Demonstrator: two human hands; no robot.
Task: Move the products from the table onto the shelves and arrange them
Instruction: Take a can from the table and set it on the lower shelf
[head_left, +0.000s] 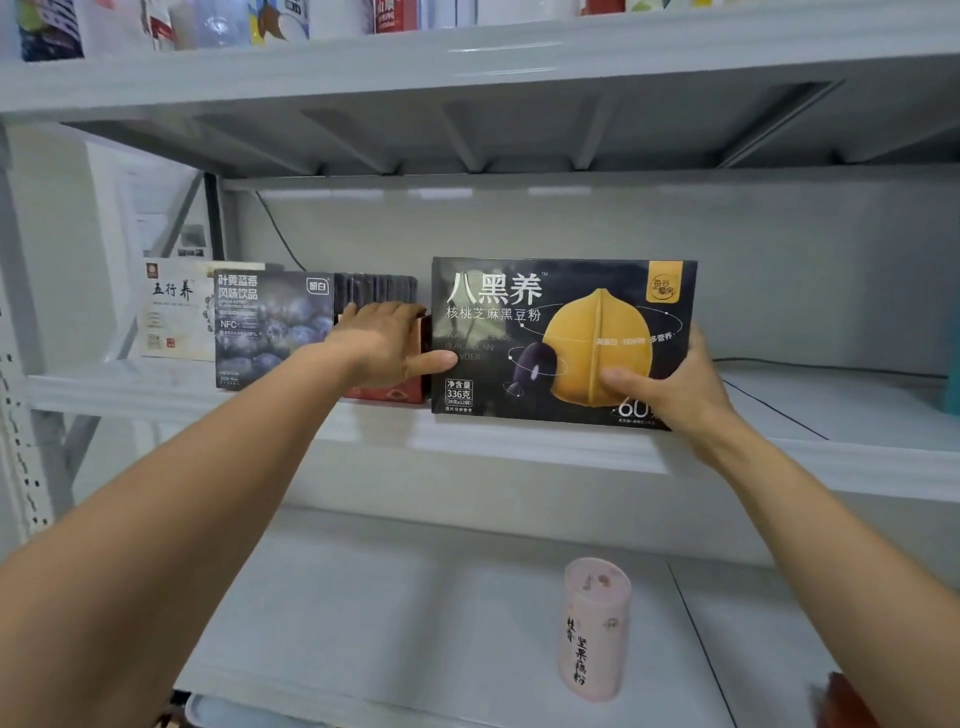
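Mid shelf (519, 447): my R grip (675, 384) pinches black box (519, 332) by right end, long axis sideways; L grip (384, 343) spread, touching left end.

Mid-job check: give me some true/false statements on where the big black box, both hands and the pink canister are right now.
1. The right hand grips the black box at its lower right corner. True.
2. The black box lies flat on the lower shelf. False: it stands upright on the middle shelf.
3. The pink canister stands upright on the lower shelf. True.
4. The blueberry box stands right of the black box. False: it stands to its left.
5. The left hand is down at the pink canister. False: it is at the middle shelf, thumb against the black box's left edge.
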